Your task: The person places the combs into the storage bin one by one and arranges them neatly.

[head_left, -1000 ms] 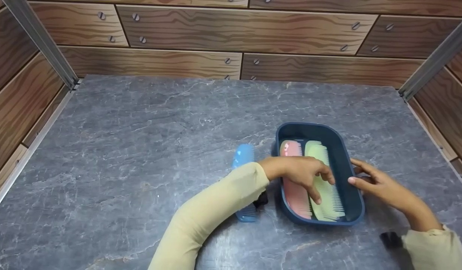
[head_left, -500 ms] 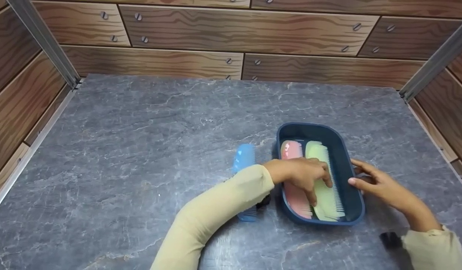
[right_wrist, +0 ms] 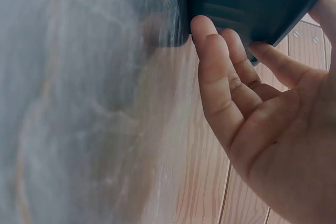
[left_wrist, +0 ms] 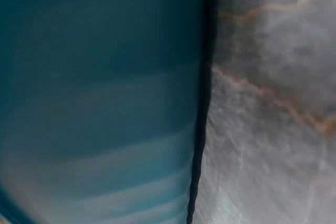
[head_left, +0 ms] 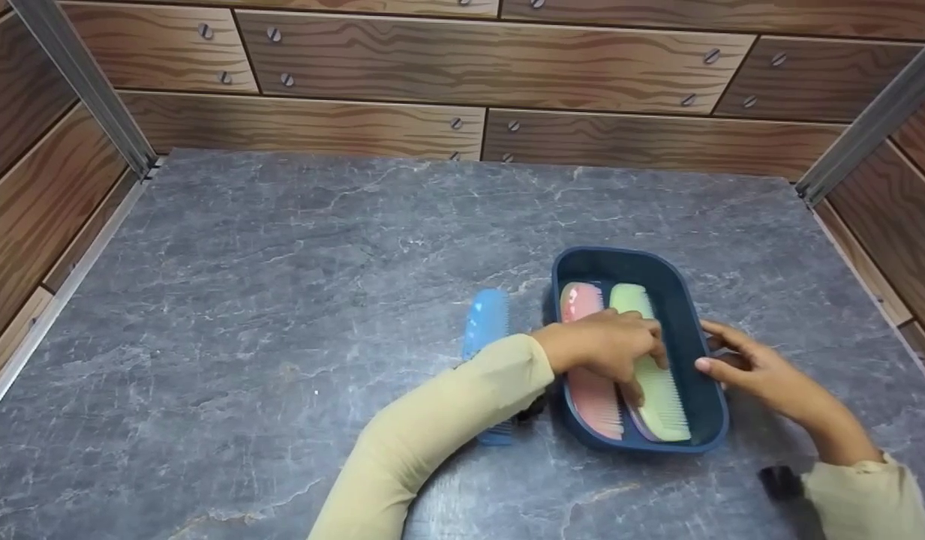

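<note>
In the head view a dark blue tub stands right of centre. A pink comb and a light green comb lie side by side in it. My left hand reaches over the tub's left wall and pinches the green comb near its middle, fingers partly hiding it. A thin purplish edge shows under the green comb. My right hand holds the tub's right wall, thumb over the rim and fingers outside. The right wrist view shows its fingers against the tub wall.
A blue comb lies on the grey marbled table left of the tub, partly covered by my left sleeve. Wood-patterned panels enclose the back and sides. The tub's outer wall fills much of the left wrist view.
My left fingers have closed in on the green comb, and its near end has shifted slightly, with a purplish edge now showing beneath. The right hand and the tub stay practically in place.
</note>
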`<state>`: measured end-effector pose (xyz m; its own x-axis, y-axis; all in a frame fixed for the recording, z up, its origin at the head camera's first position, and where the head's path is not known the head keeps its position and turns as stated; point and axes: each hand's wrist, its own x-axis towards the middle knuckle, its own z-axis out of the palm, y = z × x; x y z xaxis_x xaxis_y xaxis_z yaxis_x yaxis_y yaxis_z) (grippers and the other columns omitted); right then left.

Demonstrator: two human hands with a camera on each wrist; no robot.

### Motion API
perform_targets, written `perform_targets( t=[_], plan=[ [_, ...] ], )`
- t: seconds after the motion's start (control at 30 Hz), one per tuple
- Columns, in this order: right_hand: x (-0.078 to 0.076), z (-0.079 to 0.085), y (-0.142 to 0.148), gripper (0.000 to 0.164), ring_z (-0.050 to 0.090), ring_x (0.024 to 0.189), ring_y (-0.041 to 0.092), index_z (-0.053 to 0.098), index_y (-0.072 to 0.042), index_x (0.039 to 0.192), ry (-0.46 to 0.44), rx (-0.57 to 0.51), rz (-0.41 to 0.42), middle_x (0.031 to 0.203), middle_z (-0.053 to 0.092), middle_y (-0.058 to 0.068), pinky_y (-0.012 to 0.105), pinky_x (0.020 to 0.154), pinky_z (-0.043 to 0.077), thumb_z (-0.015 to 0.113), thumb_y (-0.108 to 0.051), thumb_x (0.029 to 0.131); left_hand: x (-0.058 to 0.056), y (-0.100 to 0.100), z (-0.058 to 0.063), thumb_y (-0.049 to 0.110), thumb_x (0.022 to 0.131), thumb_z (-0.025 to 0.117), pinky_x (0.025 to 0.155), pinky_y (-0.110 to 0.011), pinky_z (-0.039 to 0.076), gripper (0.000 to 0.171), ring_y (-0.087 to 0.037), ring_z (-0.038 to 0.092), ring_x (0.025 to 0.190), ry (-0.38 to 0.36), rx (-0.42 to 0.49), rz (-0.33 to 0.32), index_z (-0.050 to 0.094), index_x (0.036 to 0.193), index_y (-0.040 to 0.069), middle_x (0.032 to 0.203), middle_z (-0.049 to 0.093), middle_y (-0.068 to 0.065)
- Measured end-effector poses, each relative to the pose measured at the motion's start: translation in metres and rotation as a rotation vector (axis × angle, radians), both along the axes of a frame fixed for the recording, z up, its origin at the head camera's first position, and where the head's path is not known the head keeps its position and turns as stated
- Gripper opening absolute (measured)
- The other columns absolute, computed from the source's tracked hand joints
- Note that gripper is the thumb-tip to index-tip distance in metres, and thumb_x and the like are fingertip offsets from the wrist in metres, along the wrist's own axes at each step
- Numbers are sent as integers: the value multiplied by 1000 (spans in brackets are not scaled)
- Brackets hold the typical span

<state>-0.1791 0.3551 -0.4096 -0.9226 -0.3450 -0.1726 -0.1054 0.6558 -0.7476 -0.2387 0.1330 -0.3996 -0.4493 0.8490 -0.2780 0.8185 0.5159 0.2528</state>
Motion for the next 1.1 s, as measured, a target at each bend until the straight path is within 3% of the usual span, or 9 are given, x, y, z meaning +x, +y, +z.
perform_targets(
  t=[0.17,0.37,0.47,0.7,0.87,1.1],
  plan=[
    [0,-1,-1,58,55,91,-6,24,0,143,7,15,-6,116,50,1,26,69,51,49,-21,96,1,-1,0,48,75,71,99,-23,33,53,-5,39,119,-13,33,11,57,123,33,129,45,15],
    [0,0,-2,58,54,91,-7,22,0,144,0,20,4,124,47,22,26,69,50,48,-21,96,0,-6,2,46,77,70,96,-19,35,51,-5,42,115,-21,97,-27,56,124,33,125,48,12],
    [-1,0,-2,59,53,91,-9,21,0,144,-3,27,5,128,44,26,25,70,50,47,-22,96,-1,-10,4,44,78,69,94,-17,37,50,-5,45,112,-61,164,-43,56,124,30,121,51,10],
    [1,0,-1,60,52,93,-11,20,-2,145,-16,27,-2,131,42,28,25,69,50,47,-22,96,1,-20,12,36,79,70,85,-10,40,48,-7,52,107,-247,346,-38,58,124,22,118,54,6],
    [2,0,-1,62,51,93,-13,18,-2,146,-21,31,-11,132,41,28,25,70,49,48,-23,96,0,-35,20,30,81,70,85,-12,42,45,-11,54,104,-309,502,-33,59,122,15,115,58,0],
    [3,2,0,64,50,92,-14,19,-2,145,-19,57,-36,132,42,28,24,70,50,50,-25,95,-11,-76,20,27,81,70,77,-14,46,42,-16,58,96,-364,656,91,59,120,13,108,63,-6]
  ],
)
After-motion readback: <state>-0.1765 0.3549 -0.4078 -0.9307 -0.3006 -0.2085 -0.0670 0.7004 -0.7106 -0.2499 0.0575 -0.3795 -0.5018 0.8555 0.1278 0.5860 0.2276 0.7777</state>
